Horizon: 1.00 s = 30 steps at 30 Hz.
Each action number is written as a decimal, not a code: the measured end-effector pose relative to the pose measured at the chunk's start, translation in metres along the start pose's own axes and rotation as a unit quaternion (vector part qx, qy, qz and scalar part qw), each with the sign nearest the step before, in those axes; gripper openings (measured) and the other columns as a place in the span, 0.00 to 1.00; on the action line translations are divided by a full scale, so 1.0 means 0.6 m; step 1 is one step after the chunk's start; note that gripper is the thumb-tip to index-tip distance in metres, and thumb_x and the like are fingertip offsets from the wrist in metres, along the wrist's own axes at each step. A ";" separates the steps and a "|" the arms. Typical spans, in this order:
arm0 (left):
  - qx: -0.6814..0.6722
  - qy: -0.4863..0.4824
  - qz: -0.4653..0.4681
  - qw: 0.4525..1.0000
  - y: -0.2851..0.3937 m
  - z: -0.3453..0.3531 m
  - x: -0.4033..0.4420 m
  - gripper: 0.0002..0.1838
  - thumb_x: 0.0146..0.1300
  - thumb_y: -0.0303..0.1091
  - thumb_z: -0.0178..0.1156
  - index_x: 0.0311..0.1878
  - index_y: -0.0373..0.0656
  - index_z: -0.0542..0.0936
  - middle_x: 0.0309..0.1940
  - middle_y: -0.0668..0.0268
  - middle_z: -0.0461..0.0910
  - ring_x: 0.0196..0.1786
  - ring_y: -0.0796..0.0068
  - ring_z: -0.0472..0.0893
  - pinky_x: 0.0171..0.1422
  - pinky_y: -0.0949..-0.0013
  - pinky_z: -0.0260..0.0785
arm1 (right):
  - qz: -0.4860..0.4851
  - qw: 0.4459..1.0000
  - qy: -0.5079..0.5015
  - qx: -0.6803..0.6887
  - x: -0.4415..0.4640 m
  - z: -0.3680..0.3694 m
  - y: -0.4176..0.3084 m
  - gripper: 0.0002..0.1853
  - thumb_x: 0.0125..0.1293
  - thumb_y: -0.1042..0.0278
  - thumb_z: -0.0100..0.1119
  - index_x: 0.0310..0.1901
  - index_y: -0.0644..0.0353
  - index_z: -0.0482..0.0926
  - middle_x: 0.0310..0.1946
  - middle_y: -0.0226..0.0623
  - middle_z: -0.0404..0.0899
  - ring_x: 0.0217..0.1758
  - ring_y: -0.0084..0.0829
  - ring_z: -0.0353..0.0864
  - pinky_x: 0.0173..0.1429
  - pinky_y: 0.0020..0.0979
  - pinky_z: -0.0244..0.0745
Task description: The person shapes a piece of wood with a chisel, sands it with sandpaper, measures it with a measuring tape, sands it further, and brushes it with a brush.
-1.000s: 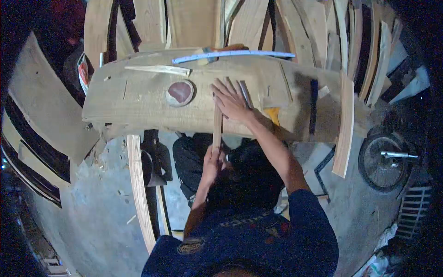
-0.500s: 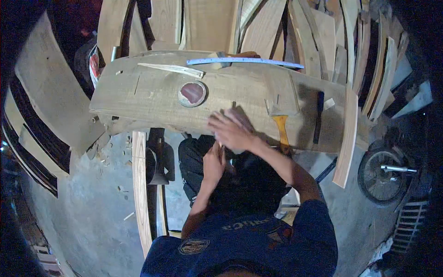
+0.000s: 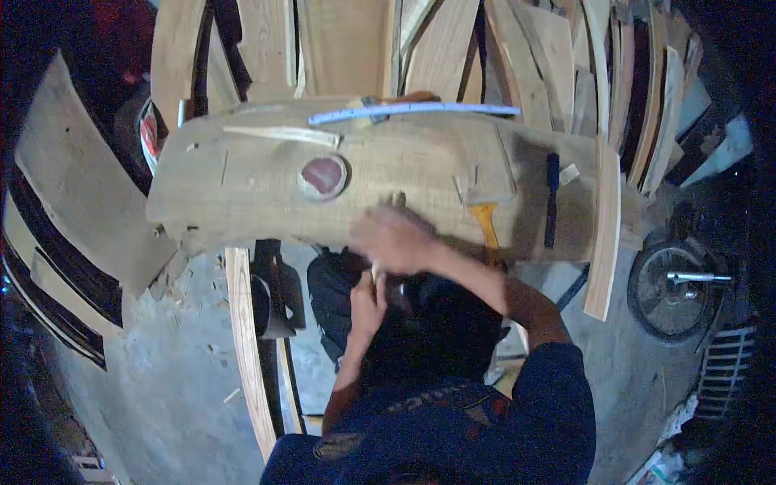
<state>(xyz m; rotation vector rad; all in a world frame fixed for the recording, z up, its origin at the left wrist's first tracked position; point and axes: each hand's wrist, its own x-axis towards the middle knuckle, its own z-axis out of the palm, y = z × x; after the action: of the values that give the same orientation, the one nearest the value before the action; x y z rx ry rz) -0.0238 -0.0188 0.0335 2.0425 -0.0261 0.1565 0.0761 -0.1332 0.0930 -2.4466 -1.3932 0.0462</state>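
Note:
My left hand (image 3: 369, 305) is closed around the near end of a narrow wooden piece. Its pale far tip (image 3: 398, 198) pokes out beyond my right hand, and the middle is covered. My right hand (image 3: 394, 240), smeared by motion, lies over this piece, fingers wrapped on a pinkish-grey sheet (image 3: 419, 221) that looks like sandpaper. Both hands are at the near edge of a wooden bench top (image 3: 259, 182). Nearest to them on it are a round pale-rimmed tin with reddish-brown content (image 3: 323, 177) and a flat brush with a yellow handle (image 3: 484, 218).
A bluish-white ruler-like strip (image 3: 412, 109) and a split wood sliver (image 3: 283, 135) lie at the bench's far side. A dark slim tool (image 3: 552, 202) and a wooden strip (image 3: 604, 230) are on the right. Boards (image 3: 347, 48) stand behind; a wheel (image 3: 677, 279) is at right.
My right hand has shifted slightly toward me and left along the wooden piece, and is more blurred. My left hand keeps its grip. The whole view has shifted a little.

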 end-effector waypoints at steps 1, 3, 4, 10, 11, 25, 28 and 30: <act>0.011 -0.015 -0.043 0.999 0.011 -0.005 -0.009 0.10 0.57 0.30 0.47 0.25 0.34 0.65 0.16 0.47 0.68 0.20 0.48 0.70 0.21 0.58 0.59 | 0.053 0.986 0.081 -0.137 0.000 0.004 0.036 0.12 0.49 0.64 0.49 0.35 0.55 0.75 0.42 0.37 0.71 0.51 0.36 0.66 0.59 0.42 0.54; 0.033 -0.018 -0.008 0.999 0.013 -0.001 -0.007 0.09 0.57 0.30 0.47 0.25 0.35 0.64 0.16 0.48 0.68 0.20 0.49 0.70 0.20 0.58 0.60 | 0.046 0.956 0.193 -0.214 0.003 0.043 0.098 0.11 0.48 0.66 0.49 0.34 0.54 0.76 0.42 0.36 0.71 0.50 0.36 0.66 0.57 0.42 0.55; 0.066 -0.009 0.012 0.998 0.009 -0.002 -0.006 0.08 0.57 0.30 0.47 0.26 0.35 0.64 0.16 0.48 0.69 0.20 0.49 0.71 0.21 0.58 0.61 | 0.041 0.977 0.164 -0.127 -0.007 0.039 0.055 0.11 0.49 0.67 0.48 0.35 0.56 0.76 0.45 0.38 0.70 0.53 0.38 0.64 0.58 0.44 0.54; 0.155 0.022 0.056 0.986 0.004 0.000 -0.015 0.06 0.54 0.28 0.50 0.31 0.36 0.66 0.22 0.48 0.71 0.25 0.49 0.72 0.25 0.56 0.63 | 0.164 0.947 0.220 -0.169 -0.001 0.033 0.073 0.17 0.52 0.61 0.48 0.45 0.51 0.73 0.52 0.36 0.66 0.60 0.38 0.55 0.61 0.45 0.47; 0.151 0.025 0.060 0.986 -0.002 0.002 -0.014 0.06 0.54 0.28 0.50 0.31 0.36 0.66 0.22 0.48 0.71 0.25 0.49 0.72 0.25 0.56 0.63 | 0.163 0.946 0.220 -0.175 -0.007 0.034 0.070 0.17 0.52 0.61 0.48 0.45 0.51 0.73 0.52 0.36 0.66 0.60 0.38 0.55 0.61 0.45 0.47; -0.430 -0.087 -0.289 0.851 0.003 -0.033 -0.002 0.16 0.61 0.41 0.42 0.35 0.36 0.69 0.18 0.70 0.67 0.18 0.82 0.66 0.16 0.78 0.57 | 0.143 0.956 0.236 -0.099 0.004 0.040 0.125 0.16 0.57 0.63 0.42 0.47 0.54 0.71 0.52 0.33 0.66 0.59 0.39 0.56 0.61 0.44 0.46; -0.675 -0.194 -0.376 0.605 -0.004 -0.038 0.015 0.10 0.59 0.37 0.47 0.37 0.41 0.67 0.17 0.72 0.64 0.14 0.87 0.61 0.13 0.83 0.52 | 0.137 0.949 0.249 -0.134 0.014 0.043 0.124 0.16 0.56 0.64 0.42 0.47 0.55 0.70 0.51 0.35 0.66 0.59 0.39 0.56 0.61 0.44 0.46; -0.578 -0.181 -0.349 0.715 0.000 -0.030 0.009 0.09 0.58 0.35 0.48 0.38 0.41 0.67 0.17 0.72 0.64 0.13 0.88 0.60 0.13 0.84 0.51 | 0.106 0.952 0.179 -0.226 -0.002 0.043 0.091 0.17 0.53 0.65 0.43 0.46 0.55 0.70 0.54 0.31 0.63 0.60 0.38 0.55 0.62 0.46 0.45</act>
<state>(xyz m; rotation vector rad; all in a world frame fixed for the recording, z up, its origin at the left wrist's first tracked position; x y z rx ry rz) -0.0202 -0.0028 0.0425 0.6752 0.3279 -0.6128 0.1162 -0.1533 0.0521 -2.7707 -1.0626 -0.7052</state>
